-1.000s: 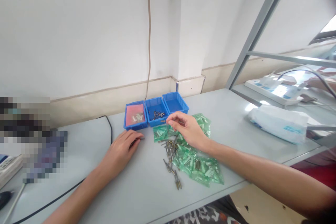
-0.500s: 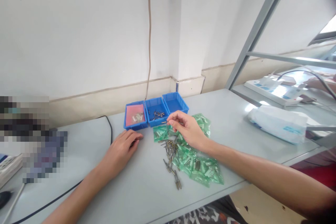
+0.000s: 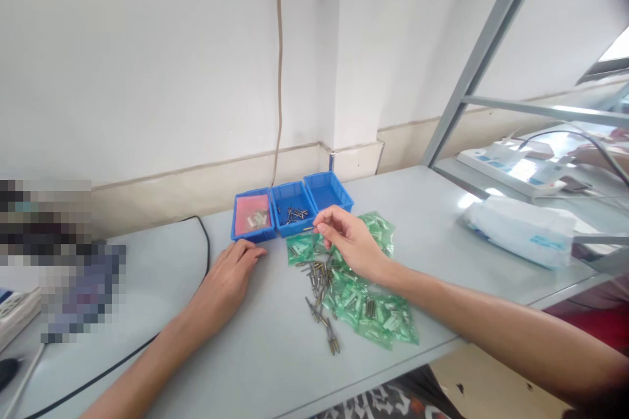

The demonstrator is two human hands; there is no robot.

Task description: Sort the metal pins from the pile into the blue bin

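My right hand [image 3: 351, 242] hovers over green plastic packets and pinches a small metal bit [image 3: 308, 229] between thumb and fingertips. The bit's tip points left, close to the front wall of the middle blue bin [image 3: 293, 230]; several similar bits [image 3: 297, 213] lie inside that bin. On the table my left hand [image 3: 232, 275] rests palm down, fingers stretched out, just in front of the left blue bin [image 3: 249, 237]. Below my right hand is a loose pile of metal bits [image 3: 319, 275], with green packets [image 3: 368, 308] of small metal pieces to its right.
A pink sheet [image 3: 248, 209] and a clear bag of pieces lie in the left bin. The right blue bin [image 3: 329, 193] adjoins the middle one. A black cable [image 3: 208, 242] runs behind my left arm. A white packet [image 3: 521, 232] sits near the metal frame [image 3: 484, 59].
My left hand has flattened slightly, its fingers straighter on the table. My right hand has barely moved and still pinches the bit by the middle bin.
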